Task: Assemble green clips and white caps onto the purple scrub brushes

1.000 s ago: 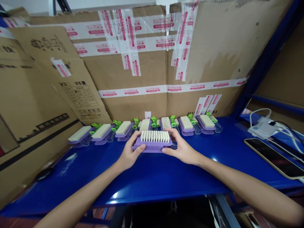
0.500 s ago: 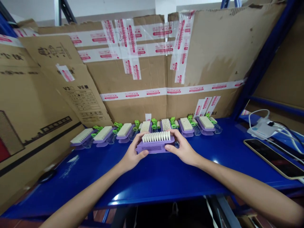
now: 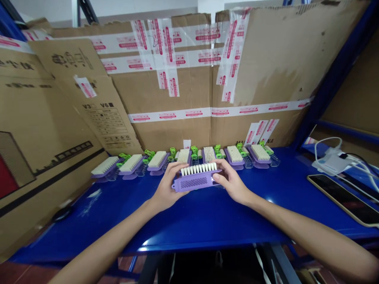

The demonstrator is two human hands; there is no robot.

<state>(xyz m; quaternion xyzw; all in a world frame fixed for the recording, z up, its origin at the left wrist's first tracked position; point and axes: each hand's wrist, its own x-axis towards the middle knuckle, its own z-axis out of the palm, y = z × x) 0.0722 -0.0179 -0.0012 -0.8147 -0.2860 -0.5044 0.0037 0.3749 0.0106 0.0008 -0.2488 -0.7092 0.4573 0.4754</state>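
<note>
A purple brush [image 3: 196,181] with white bristles on top and a slotted side is held between both hands, just above the blue table [image 3: 207,217]. My left hand [image 3: 166,190] grips its left end with thumb and fingers. My right hand [image 3: 231,182] grips its right end the same way. The slotted side faces me, tilted up. Behind it, a row of several similar purple brushes [image 3: 157,160] with green and clear parts lines the back of the table.
Taped cardboard sheets [image 3: 183,79] stand as a wall behind the row and lean at the left. A phone [image 3: 340,199] lies at the right, beside a white charger with cables [image 3: 333,159]. A dark object [image 3: 60,214] sits at the table's left.
Both hands have lifted the brush slightly and tipped it, so its slotted side now faces me more. The view has shifted a little to the right.
</note>
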